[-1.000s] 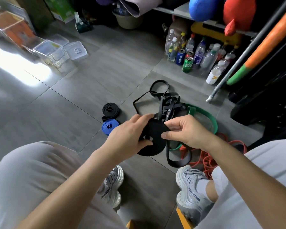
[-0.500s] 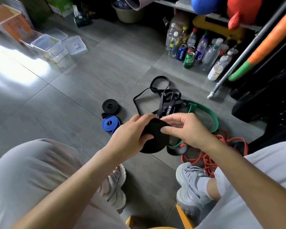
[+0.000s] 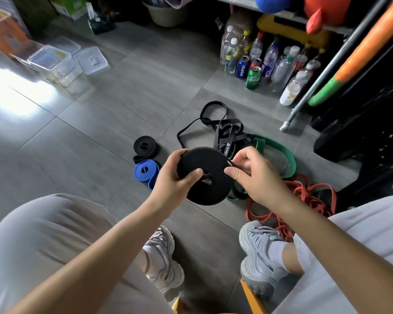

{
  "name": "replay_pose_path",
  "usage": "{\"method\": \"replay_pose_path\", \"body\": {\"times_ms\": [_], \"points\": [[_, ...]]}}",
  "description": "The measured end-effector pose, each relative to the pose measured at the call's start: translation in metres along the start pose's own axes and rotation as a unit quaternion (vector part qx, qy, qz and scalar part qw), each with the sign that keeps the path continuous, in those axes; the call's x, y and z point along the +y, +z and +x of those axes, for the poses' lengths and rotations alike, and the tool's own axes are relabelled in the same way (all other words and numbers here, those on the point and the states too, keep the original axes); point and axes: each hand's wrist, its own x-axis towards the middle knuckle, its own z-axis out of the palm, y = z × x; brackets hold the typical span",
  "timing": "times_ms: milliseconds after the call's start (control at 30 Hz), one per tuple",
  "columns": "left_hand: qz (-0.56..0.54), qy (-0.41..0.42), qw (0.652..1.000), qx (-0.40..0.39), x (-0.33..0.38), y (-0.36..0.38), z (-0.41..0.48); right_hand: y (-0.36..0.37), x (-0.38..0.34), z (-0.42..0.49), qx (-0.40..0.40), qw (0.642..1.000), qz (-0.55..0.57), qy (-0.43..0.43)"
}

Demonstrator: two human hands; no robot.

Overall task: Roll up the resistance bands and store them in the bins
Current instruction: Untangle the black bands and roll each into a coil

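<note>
Green band (image 3: 281,150) and red bands (image 3: 301,189) tangle behind the black roll (image 3: 210,177).

The tiled floor (image 3: 104,123) holds a rolled black band (image 3: 145,146), a rolled blue band (image 3: 145,172), tangled loose bands (image 3: 226,143) and clear bins (image 3: 52,62).

light: dim indoor | glare: bright patch on floor (image 3: 16,96), left | right side: near-black, perhaps underexposed | edges: wide-angle bend

Big black roll (image 3: 213,193) aloft; small black roll (image 3: 145,147), blue roll (image 3: 145,172) on floor.
</note>
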Motion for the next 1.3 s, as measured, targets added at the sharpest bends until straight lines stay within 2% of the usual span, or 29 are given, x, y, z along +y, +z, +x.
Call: {"method": "replay_pose_path", "body": {"times_ms": [100,233,367,467,633,767,967,1033,1167,1300], "points": [[-0.043,-0.048,0.997,0.029,0.0,0.001,0.001,0.0,-0.001,-0.001,-0.006,1.0,0.024,0.007],[-0.078,-0.084,0.992,0.058,-0.001,0.002,-0.001,-0.006,0.001,0.001,-0.015,0.998,-0.059,-0.001],[-0.105,-0.108,0.985,0.081,0.0,0.001,-0.001,-0.002,-0.004,0.001,-0.077,0.996,0.041,0.03],[-0.122,-0.116,0.981,0.095,0.005,0.001,0.001,0.004,-0.008,0.007,-0.036,0.997,0.058,0.034],[-0.104,-0.085,0.986,0.1,0.01,0.001,-0.001,0.016,-0.018,0.017,0.028,0.999,-0.006,0.046],[-0.082,-0.074,0.989,0.098,0.006,-0.001,-0.008,0.027,-0.038,0.016,0.025,0.989,-0.135,0.053],[-0.057,-0.044,0.995,0.073,0.006,-0.014,-0.02,0.04,-0.056,0.006,0.022,0.973,-0.224,0.041],[-0.043,-0.025,0.996,0.073,0.007,-0.017,-0.026,0.043,-0.061,0.001,0.019,0.971,-0.235,0.031],[0.078,0.067,0.992,0.071,0.023,-0.027,-0.039,0.041,-0.074,-0.005,0.031,0.979,-0.2,0.022],[0.052,0.043,0.995,0.07,0.042,-0.053,-0.031,0.041,-0.1,0.009,0.017,0.969,-0.245,-0.019]]}}
